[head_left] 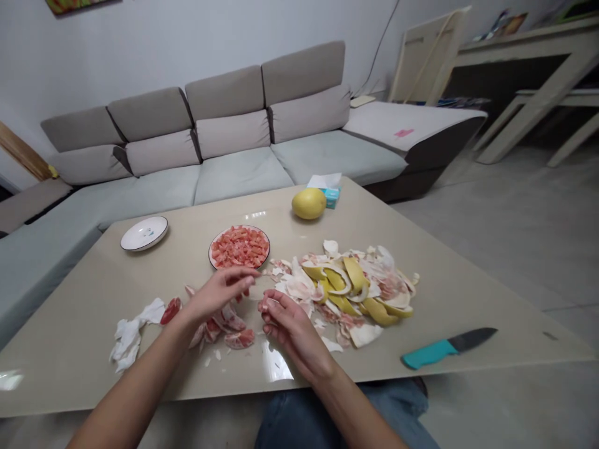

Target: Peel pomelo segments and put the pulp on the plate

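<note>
Above the near middle of the table, my left hand reaches out with its fingers extended, thumb apart, and nothing visible in them. Close by on the right, my right hand has its fingers curled together; whatever they hold is too small to make out. Under my left hand lie red pomelo segments, partly hidden by the wrist. Behind that hand stands a plate heaped with peeled pomelo pulp. Yellow and white pomelo peel, mixed with membrane scraps, makes a large pile right of my right hand.
A turquoise-handled knife lies near the table's front right edge. Crumpled white tissue is at the left. Farther back are a white plate, a whole pomelo and a tissue box. A sofa stands behind the table.
</note>
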The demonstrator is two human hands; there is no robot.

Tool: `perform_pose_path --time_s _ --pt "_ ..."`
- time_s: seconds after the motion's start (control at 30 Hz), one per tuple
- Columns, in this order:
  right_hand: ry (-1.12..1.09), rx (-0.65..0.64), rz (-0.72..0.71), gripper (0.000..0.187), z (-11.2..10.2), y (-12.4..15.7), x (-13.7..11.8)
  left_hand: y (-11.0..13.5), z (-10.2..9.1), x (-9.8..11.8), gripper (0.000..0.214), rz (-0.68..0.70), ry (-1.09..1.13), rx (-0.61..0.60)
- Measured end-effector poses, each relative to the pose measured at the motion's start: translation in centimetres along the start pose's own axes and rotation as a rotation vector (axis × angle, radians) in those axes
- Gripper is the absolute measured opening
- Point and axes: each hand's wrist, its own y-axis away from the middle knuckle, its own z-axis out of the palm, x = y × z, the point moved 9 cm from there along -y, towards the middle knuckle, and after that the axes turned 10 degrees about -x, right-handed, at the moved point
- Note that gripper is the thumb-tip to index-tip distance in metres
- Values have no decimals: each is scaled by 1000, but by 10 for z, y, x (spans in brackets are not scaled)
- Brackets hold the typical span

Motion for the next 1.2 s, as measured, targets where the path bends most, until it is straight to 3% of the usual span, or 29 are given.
perform_pose_path --time_s 0.1,0.17,0.3,0.4,0.53,0.67,0.93,1.07,1.2 --pt "-6 -40 26 44 6 1 2 25 35 -4 28 -84 123 -199" --pt "9 -72 39 44 10 1 4 33 41 -9 28 -96 245 -193" --pt "158 -81 -12 37 11 2 -2 40 32 -19 19 -38 388 -76" --pt "491 -3 -185 24 11 8 -23 50 21 -21 16 2 389 65" --pt "939 2 -466 8 34 24 -48 66 12 -9 9 88 254 203" --pt "1113 -44 -596 9 49 32 -50 75 8 0 5 151 59 286" --pt "1385 -104 -711 16 62 41 -47 80 6 -9 9 88 -13 335" --pt "1534 -135 -734 18 70 44 -43 77 14 -27 15 -9 218 280" --pt "1577 -75 -777 16 71 47 -45 73 24 -36 24 -62 344 191"
